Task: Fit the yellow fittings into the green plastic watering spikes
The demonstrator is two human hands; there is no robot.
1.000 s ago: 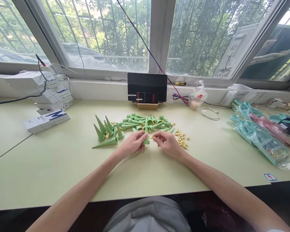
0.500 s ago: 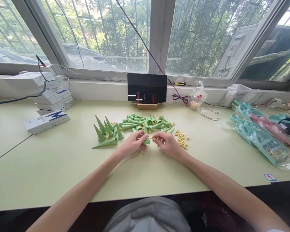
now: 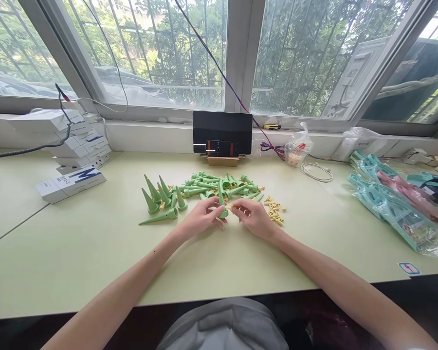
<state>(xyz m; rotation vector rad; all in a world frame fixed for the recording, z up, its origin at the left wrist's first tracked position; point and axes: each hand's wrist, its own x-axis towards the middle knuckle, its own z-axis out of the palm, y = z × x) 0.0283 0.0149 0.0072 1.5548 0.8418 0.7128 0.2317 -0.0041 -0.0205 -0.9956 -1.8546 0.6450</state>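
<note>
My left hand (image 3: 203, 215) is closed around a green plastic spike (image 3: 222, 197), held tip up with its wide cap end low. From the right, my right hand (image 3: 253, 216) pinches a small yellow plastic piece (image 3: 230, 208) against the spike's side; its inner end is hard to make out. Behind both hands lies a pile of green spikes (image 3: 204, 183). To the left, several spikes stand on their caps (image 3: 153, 206), and one spike (image 3: 160, 217) lies on its side. Small yellow pieces (image 3: 274, 212) are heaped just right of my right hand.
A dark tablet (image 3: 222, 127) with a phone (image 3: 222, 148) before it stands at the back. White boxes (image 3: 73, 184) are stacked at left. Teal and pink bagged items (image 3: 394, 204) lie at right, near a coiled white cable (image 3: 316, 172) and a plastic-wrapped cup (image 3: 295, 150).
The held spike has tilted slightly, its cap end shifting a little right. My left fingers have moved slightly with it; my right hand stays nearly in place with the yellow piece.
</note>
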